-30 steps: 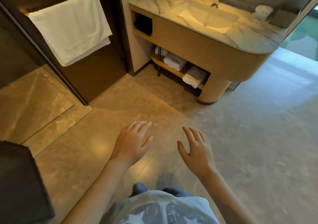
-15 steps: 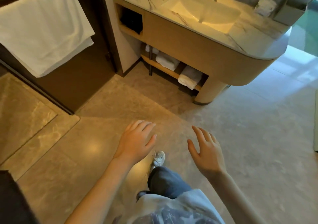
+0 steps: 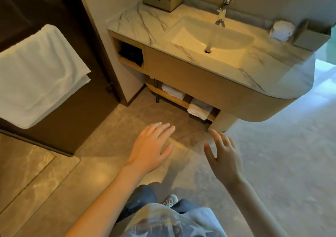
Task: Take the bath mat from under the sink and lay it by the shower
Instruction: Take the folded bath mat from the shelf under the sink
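Here, both hands (image 3: 151, 149) outstretched, empty.

single view: my head camera, wide-angle, looks forward and steeply down from standing height. floor (image 3: 272, 164) fills the lower frame; sink (image 3: 209, 38) and bench (image 3: 145, 24) sit near, upper centre-right. shelf (image 3: 174, 100) under the sink visible at an angle. no second view to overlap.

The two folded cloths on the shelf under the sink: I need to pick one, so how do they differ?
The left cloth lies farther back on the shelf, tucked under the counter; the right cloth sits nearer, its front edge drooping over the shelf's lip. The left one shows less of itself. Both are white, folded and untouched; I cannot tell which is the bath mat.
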Demonstrator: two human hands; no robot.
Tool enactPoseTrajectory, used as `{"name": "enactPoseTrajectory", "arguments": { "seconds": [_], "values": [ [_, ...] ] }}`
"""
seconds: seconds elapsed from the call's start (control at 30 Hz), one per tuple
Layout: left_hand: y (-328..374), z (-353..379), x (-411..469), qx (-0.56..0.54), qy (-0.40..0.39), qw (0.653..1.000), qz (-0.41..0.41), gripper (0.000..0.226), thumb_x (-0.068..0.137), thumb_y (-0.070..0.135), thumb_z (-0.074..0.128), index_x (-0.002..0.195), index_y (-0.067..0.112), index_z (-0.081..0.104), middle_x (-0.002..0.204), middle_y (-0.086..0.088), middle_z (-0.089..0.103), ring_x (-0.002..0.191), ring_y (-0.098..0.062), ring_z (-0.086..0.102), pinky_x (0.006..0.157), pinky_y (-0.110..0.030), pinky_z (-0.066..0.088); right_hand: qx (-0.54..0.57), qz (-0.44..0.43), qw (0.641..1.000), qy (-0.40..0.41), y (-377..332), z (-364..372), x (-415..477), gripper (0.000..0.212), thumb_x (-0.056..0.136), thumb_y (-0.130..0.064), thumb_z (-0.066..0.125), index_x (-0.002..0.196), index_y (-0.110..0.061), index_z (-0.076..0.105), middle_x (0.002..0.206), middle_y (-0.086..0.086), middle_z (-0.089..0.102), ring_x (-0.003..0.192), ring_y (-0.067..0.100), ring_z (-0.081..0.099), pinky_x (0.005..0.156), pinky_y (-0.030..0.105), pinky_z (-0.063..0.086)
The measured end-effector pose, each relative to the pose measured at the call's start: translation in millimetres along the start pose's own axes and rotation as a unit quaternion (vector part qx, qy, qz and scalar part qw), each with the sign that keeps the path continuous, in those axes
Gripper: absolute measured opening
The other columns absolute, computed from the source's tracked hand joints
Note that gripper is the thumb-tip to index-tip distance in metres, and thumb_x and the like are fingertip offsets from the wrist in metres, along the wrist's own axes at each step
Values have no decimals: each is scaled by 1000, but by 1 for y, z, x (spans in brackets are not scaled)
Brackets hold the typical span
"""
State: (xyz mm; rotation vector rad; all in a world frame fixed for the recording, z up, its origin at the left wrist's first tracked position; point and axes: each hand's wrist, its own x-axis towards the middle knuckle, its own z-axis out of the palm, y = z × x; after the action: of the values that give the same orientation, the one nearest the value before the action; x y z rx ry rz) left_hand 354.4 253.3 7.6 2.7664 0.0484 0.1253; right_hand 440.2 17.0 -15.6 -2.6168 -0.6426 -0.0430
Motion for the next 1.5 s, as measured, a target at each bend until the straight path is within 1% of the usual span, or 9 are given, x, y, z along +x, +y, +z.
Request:
{"name": "enactPoseTrajectory", "arguments": {
  "seconds": [0.1,0.27,0.5,0.63,0.73,0.97,1.13,1.23,1.5],
  "values": [
    [-16,4,34,-2,-13,1000,29,51,97,41,45,144,22,46,148,2,47,140,-17,34,115,-31,16,-14,17,1000,1,-4,8,31,55,96,-47,39,137,-12,52,132,6,60,121,27,54,95,48,50],
    [-53,7,97,-5,-41,996,77,51,97,41,45,143,21,49,147,1,48,139,-19,37,114,-32,18,-40,37,999,-4,-15,32,80,56,97,-49,38,143,-19,47,139,3,56,131,27,48,105,48,44],
    [-108,-3,194,-29,-88,985,144,52,91,39,45,136,17,56,137,-4,58,130,-24,49,109,-40,33,-46,123,991,21,-36,54,149,50,97,-47,43,136,-19,54,135,0,60,127,24,53,104,42,44],
    [-133,-1,242,-56,-66,981,173,49,87,36,47,125,13,66,124,-7,67,116,-27,60,100,-46,48,-45,157,986,21,-43,59,184,48,97,-43,49,138,-19,54,138,0,58,133,23,48,106,42,42],
    [-143,7,271,-63,-53,978,190,48,85,36,47,120,11,69,117,-8,70,110,-29,64,94,-46,49,-40,175,983,31,-43,61,208,47,96,-36,56,137,-15,55,138,3,58,131,24,49,105,42,42],
    [-146,26,315,-41,-85,980,176,52,86,39,45,127,14,64,124,-6,66,115,-27,60,97,-43,45,-21,171,984,42,-22,70,252,44,92,-27,63,132,-8,58,128,9,62,120,29,55,97,43,48],
    [-138,34,325,-65,-98,982,146,49,90,35,53,135,16,57,133,-2,60,125,-22,51,105,-40,37,-19,155,986,58,-5,72,267,42,92,-27,60,129,-7,60,125,10,64,116,29,57,94,42,50],
    [-137,50,337,-67,-102,982,146,49,89,34,52,134,15,58,132,-1,60,124,-20,51,105,-39,39,-11,146,987,73,13,84,273,40,92,-27,57,126,-5,62,121,10,65,112,28,59,91,40,50],
    [-165,170,369,-80,-129,979,139,45,87,29,60,128,11,62,126,-4,63,118,-22,56,97,-40,47,-7,150,988,46,96,194,288,38,92,-29,58,124,-9,62,117,8,66,107,26,59,85,38,48]
  ]
}}
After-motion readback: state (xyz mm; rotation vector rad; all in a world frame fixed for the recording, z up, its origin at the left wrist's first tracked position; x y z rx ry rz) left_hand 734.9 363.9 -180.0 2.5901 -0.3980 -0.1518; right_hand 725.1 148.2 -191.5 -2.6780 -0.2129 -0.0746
